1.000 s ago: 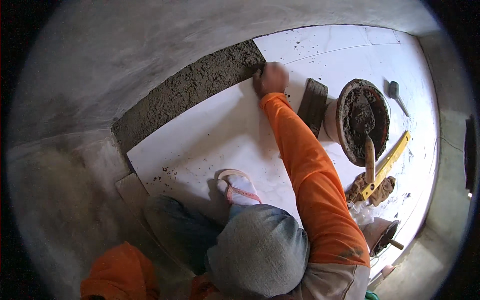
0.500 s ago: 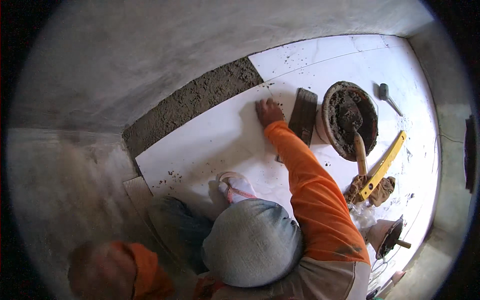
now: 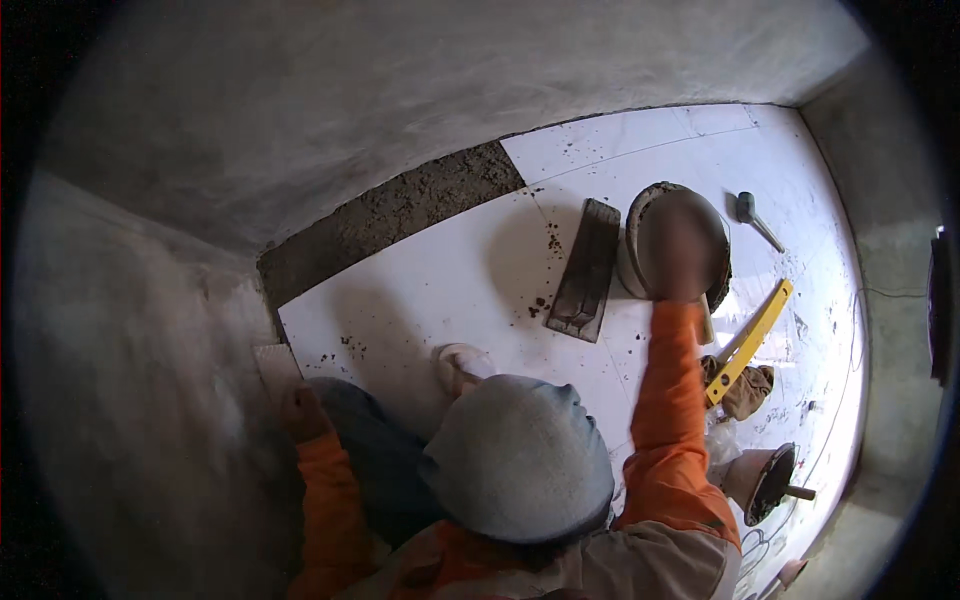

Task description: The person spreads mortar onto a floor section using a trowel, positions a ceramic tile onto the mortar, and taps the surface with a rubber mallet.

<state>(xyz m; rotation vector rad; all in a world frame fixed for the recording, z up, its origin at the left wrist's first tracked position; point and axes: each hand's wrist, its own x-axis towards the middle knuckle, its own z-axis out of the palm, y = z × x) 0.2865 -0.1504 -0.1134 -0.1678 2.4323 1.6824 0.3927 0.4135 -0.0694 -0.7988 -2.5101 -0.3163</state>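
Note:
My right hand (image 3: 686,262) is over the mouth of the mortar bucket (image 3: 634,275), blurred, so its fingers cannot be made out. Beside that wrist, a pale trowel handle (image 3: 707,322) sticks out past the rim. My left hand (image 3: 306,412) is down by my leg, its fingers curled at the edge of a pale, ridged tile piece (image 3: 277,368) by the left wall. A strip of grey mortar (image 3: 400,205) runs along the far wall, bordered by white floor tiles (image 3: 420,280). Left of the bucket lies a dark, mortar-stained float (image 3: 586,270).
A mallet (image 3: 757,220) lies right of the bucket. Nearer are a yellow spirit level (image 3: 755,340), a brown cloth (image 3: 750,392) and a second, tipped bucket (image 3: 765,482). My denim-covered knee (image 3: 515,455) rises in the foreground. Mortar crumbs (image 3: 540,305) dot the tiles.
My right hand has left the tiles beside the float and moved right, over the bucket. My left hand has come forward from the lower left to the tile piece.

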